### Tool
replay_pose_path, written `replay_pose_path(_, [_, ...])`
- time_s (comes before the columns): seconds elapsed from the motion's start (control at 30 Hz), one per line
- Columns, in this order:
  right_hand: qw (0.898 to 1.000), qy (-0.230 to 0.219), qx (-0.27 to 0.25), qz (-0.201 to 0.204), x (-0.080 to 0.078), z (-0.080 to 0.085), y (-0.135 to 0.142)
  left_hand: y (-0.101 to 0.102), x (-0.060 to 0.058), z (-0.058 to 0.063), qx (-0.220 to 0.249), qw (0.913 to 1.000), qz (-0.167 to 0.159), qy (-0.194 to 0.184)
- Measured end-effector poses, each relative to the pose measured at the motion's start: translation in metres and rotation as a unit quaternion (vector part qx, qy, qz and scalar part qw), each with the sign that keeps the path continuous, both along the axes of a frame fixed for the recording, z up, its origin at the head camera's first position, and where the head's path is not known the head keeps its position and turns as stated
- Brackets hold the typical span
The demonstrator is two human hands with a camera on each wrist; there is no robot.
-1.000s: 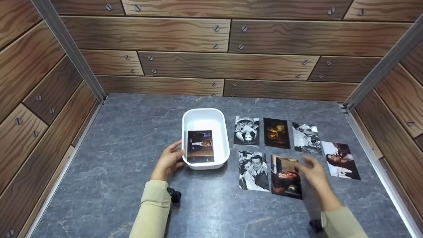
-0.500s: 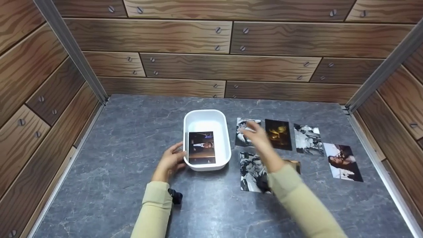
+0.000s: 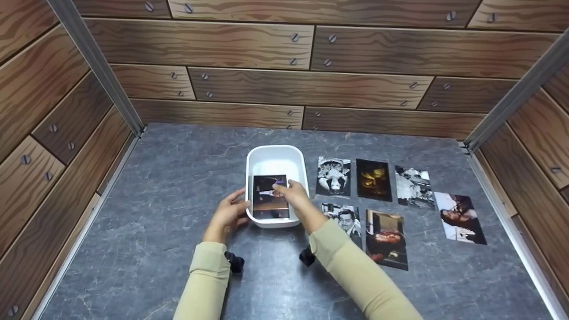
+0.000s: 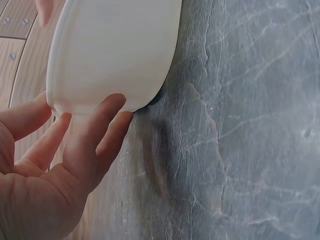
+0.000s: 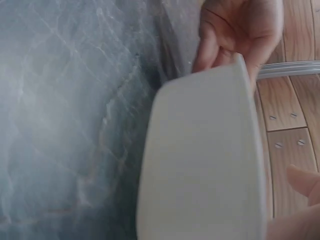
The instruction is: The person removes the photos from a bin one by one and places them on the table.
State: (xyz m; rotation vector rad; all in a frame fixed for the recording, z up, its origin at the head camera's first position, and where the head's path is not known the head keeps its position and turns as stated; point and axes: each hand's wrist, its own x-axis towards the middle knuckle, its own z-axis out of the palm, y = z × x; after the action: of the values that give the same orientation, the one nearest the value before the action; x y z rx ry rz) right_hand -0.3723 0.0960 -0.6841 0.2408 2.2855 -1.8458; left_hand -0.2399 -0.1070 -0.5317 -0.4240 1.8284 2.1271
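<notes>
A white plastic tub [image 3: 275, 160] stands on the grey marbled table and holds a dark colour photo [image 3: 270, 206] lying flat in its near half. My left hand [image 3: 228, 214] rests against the tub's left side; the left wrist view shows several fingertips on its outer wall and the thumb at the rim. Over the tub's right rim reaches my right hand [image 3: 298, 198], thumb and forefinger apart above the photo. Whether its fingertips touch the photo cannot be told. Under the right sleeve, a black-and-white photo of a couple [image 3: 346, 220] is partly hidden.
Right of the tub lie more photos: a black-and-white one [image 3: 333, 177], a dark yellow-lit one [image 3: 373, 180], another black-and-white one [image 3: 414, 186], a reddish one [image 3: 386, 240] and a tilted colour one [image 3: 460, 218]. Wood-patterned walls [image 3: 249, 84] enclose the table.
My right hand has moved left from the nearer reddish photo, across the upper-left photo, to over the tub. The left hand stays at the tub, and the photos lie as before.
</notes>
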Motion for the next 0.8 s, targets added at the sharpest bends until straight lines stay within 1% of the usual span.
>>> replay_pose_path(0.03, [1.0, -0.012, 0.001, -0.004, -0.014, -0.026, -0.001, 0.0, 0.0, 0.0, 0.0, 1.0, 0.001, 0.0])
replay_pose_path(0.07, [1.0, -0.016, 0.001, -0.007, -0.015, -0.031, -0.002, 0.0, 0.0, 0.0, 0.0, 1.0, 0.002, 0.0])
replay_pose_path(0.1, [1.0, -0.019, 0.01, -0.01, -0.01, -0.024, -0.005, 0.0, 0.001, 0.0, 0.0, 1.0, 0.002, 0.001])
replay_pose_path(0.13, [1.0, -0.021, 0.015, -0.01, 0.005, -0.003, -0.007, 0.0, 0.001, 0.0, 0.0, 1.0, 0.003, 0.0])
replay_pose_path(0.23, [0.998, -0.052, 0.026, -0.015, 0.049, 0.072, -0.019, 0.0, 0.001, 0.0, 0.0, 1.0, 0.004, 0.0])
replay_pose_path(0.27, [0.998, -0.048, 0.034, -0.016, 0.063, 0.095, -0.022, 0.0, 0.001, 0.001, -0.001, 1.0, 0.005, 0.0])
replay_pose_path(0.33, [0.998, -0.057, 0.027, -0.01, 0.086, 0.136, -0.027, 0.0, 0.0, 0.001, 0.0, 1.0, 0.008, -0.002])
replay_pose_path(0.37, [0.999, -0.038, 0.012, -0.002, 0.081, 0.126, -0.027, 0.0, 0.0, 0.001, 0.0, 1.0, 0.009, -0.002])
replay_pose_path(0.4, [0.999, -0.035, 0.01, 0.003, 0.083, 0.131, -0.027, 0.0, 0.0, 0.001, -0.002, 1.0, 0.009, 0.0])
replay_pose_path(0.43, [0.999, -0.034, 0.006, 0.009, 0.082, 0.131, -0.027, 0.0, 0.0, 0.001, -0.003, 1.0, 0.009, 0.002])
replay_pose_path(0.47, [1.0, -0.018, -0.002, 0.016, 0.073, 0.116, -0.025, 0.0, 0.0, 0.001, -0.003, 1.0, 0.009, 0.002])
replay_pose_path(0.53, [0.999, -0.024, -0.011, 0.021, 0.061, 0.1, -0.023, 0.0, 0.0, 0.001, -0.006, 0.9999, 0.009, 0.002])
replay_pose_path(0.57, [0.999, -0.026, -0.008, 0.017, 0.054, 0.089, -0.022, 0.0, -0.001, 0.002, -0.007, 0.9999, 0.008, 0.002])
replay_pose_path(0.6, [0.999, -0.054, 0.006, 0.004, 0.049, 0.09, -0.023, 0.0, -0.001, 0.002, -0.01, 0.9999, 0.007, 0.001])
replay_pose_path(0.63, [0.999, -0.049, 0.011, -0.005, 0.04, 0.075, -0.022, 0.001, -0.001, 0.002, -0.01, 0.9999, 0.006, -0.001])
replay_pose_path(0.67, [0.999, -0.05, 0.012, -0.013, 0.031, 0.063, -0.02, 0.001, -0.001, 0.002, -0.011, 0.9999, 0.006, -0.003])
replay_pose_path(0.7, [0.998, -0.066, 0.014, -0.019, 0.027, 0.06, -0.019, 0.001, -0.001, 0.002, -0.011, 0.9999, 0.006, -0.005])
replay_pose_path(0.73, [0.997, -0.067, 0.013, -0.021, 0.018, 0.047, -0.016, 0.001, -0.001, 0.002, -0.011, 0.9999, 0.006, -0.005])
replay_pose_path(0.8, [0.998, -0.053, 0.018, -0.03, 0.001, 0.019, -0.013, 0.001, -0.001, 0.002, -0.012, 0.9999, 0.006, -0.003])
